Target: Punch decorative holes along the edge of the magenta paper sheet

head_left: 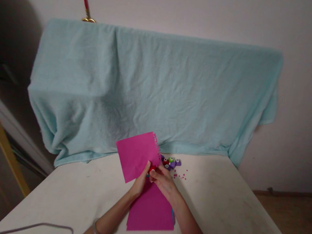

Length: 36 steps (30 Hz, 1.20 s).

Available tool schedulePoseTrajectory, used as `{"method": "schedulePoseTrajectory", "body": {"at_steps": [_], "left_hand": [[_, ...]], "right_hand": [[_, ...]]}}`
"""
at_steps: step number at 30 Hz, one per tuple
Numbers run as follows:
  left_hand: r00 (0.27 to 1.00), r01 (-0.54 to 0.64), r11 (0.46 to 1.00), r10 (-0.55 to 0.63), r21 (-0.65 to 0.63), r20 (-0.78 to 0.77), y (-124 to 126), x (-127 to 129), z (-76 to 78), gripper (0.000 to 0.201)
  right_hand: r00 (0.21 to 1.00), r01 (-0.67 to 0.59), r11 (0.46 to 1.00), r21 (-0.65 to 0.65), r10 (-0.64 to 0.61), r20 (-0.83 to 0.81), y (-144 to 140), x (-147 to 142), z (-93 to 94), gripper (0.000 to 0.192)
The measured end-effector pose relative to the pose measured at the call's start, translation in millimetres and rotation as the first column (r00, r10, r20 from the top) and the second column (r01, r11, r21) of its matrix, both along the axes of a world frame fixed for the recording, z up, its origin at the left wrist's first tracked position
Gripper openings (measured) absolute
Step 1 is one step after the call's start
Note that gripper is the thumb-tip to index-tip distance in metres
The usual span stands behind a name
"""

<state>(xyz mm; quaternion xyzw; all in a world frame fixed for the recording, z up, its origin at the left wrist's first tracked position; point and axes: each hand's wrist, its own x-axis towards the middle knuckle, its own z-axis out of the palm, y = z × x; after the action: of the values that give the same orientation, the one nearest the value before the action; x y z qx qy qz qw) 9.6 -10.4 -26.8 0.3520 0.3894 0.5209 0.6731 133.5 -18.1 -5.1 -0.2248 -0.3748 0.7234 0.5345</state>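
A square pink sheet of paper is held up at a tilt above the table, its right edge lined with small cut-outs. My left hand grips its lower corner, thumb on top. My right hand is closed around a small red craft punch at the sheet's lower right edge; fingers hide most of the punch. Beneath both hands lie more pink sheets. Just beyond my right hand sit several small punches in purple, red and green. Tiny pink paper bits are scattered beside them.
A light blue towel hangs over something at the table's back. Thin blue sticks poke out from under the pink sheets' right side. A grey cable curves across the white table at front left.
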Motion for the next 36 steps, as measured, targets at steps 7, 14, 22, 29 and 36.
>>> {"method": "schedulePoseTrajectory", "body": {"at_steps": [7,14,22,29,36], "left_hand": [[0.996,-0.083,0.994,0.086,0.073,-0.031,3,4,5.1,0.039],[0.997,-0.051,0.998,0.052,0.025,-0.06,-2,0,13.6,0.034],[0.989,-0.108,0.992,0.114,0.057,-0.098,5,-9,-2.3,0.029],[0.977,-0.173,0.982,0.182,0.081,-0.115,8,-11,-0.9,0.03],[0.994,-0.051,0.997,0.056,0.058,-0.091,6,-6,8.9,0.034]], "right_hand": [[0.997,0.06,0.998,0.016,-0.061,0.052,2,-2,2.8,0.028],[0.981,0.143,0.987,0.071,-0.151,0.126,8,1,-2.4,0.033],[0.96,0.159,0.975,0.154,-0.189,0.206,11,4,-11.8,0.03],[0.954,0.146,0.977,0.155,-0.181,0.24,7,7,-3.2,0.03],[0.949,0.13,0.984,0.119,-0.158,0.274,6,9,2.8,0.036]]}}
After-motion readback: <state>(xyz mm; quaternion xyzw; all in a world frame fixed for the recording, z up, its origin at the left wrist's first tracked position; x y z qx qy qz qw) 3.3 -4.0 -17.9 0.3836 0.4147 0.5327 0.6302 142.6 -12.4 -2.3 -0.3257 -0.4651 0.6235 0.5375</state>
